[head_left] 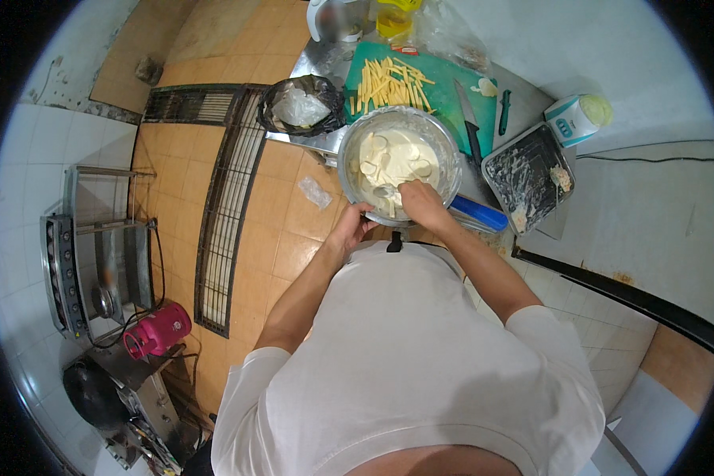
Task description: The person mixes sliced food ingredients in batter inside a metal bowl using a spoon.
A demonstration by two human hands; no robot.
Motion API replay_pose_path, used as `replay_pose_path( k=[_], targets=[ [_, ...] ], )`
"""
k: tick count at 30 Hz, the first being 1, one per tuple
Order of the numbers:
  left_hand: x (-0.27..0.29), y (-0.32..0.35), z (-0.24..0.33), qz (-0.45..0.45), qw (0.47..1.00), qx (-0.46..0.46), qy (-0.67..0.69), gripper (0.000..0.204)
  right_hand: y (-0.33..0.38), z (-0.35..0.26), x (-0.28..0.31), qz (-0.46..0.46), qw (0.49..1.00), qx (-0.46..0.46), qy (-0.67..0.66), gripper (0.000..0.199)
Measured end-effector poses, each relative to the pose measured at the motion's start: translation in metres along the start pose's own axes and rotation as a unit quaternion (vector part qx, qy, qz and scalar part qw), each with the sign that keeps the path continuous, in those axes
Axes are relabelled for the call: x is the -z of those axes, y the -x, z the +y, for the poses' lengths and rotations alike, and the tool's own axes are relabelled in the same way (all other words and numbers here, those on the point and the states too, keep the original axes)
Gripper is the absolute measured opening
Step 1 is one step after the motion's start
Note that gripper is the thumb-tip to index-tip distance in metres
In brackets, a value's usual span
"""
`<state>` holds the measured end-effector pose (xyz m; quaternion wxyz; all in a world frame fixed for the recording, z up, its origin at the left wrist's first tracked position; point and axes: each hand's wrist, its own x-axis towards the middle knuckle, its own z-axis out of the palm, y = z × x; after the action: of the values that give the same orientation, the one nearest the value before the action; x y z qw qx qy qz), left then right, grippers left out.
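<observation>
A metal pan (pixel 349 178) with a blue handle (pixel 480 213) stands at the near edge of the counter, just in front of me. Inside it is a thick, creamy white mixture (pixel 408 155) with pale slices coated in it. My left hand (pixel 355 225) is closed on the pan's near left rim. Over the near part of the mixture, my right hand (pixel 422 201) is closed around a metal spoon (pixel 384 191), whose bowl dips into the cream. The spoon's handle is mostly hidden by my fingers.
Behind the pan, a green cutting board (pixel 444 73) bears pale yellow sticks (pixel 389 83) and a large knife (pixel 470 119). A small knife (pixel 504 111) lies beside it. To the right sits a smeared baking tray (pixel 523 182); to the left, a black plastic bag (pixel 274 107).
</observation>
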<state>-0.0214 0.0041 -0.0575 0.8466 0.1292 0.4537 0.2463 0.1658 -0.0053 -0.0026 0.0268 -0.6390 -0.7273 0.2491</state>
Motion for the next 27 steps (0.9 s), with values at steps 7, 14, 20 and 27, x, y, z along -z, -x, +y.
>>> replay_pose_path(
  k=[7, 14, 20, 27],
  targets=[
    [-0.014, 0.013, 0.004, 0.025, 0.998, -0.041, -0.046, 0.045, -0.017, 0.017, 0.015, 0.085, 0.994, -0.042, 0.044, 0.018],
    [-0.015, 0.014, 0.004, 0.033, 0.996, -0.046, -0.065, 0.049, -0.008, 0.03, 0.049, 0.087, 0.99, -0.058, 0.095, 0.018],
    [-0.009, 0.008, 0.004, 0.02, 0.999, -0.019, -0.038, 0.05, 0.012, 0.012, 0.011, 0.0, 1.0, 0.002, 0.024, 0.019],
    [-0.015, 0.013, 0.004, 0.016, 0.999, -0.03, -0.037, 0.048, -0.017, 0.007, 0.012, 0.11, 0.992, -0.056, -0.012, 0.019]
  ],
)
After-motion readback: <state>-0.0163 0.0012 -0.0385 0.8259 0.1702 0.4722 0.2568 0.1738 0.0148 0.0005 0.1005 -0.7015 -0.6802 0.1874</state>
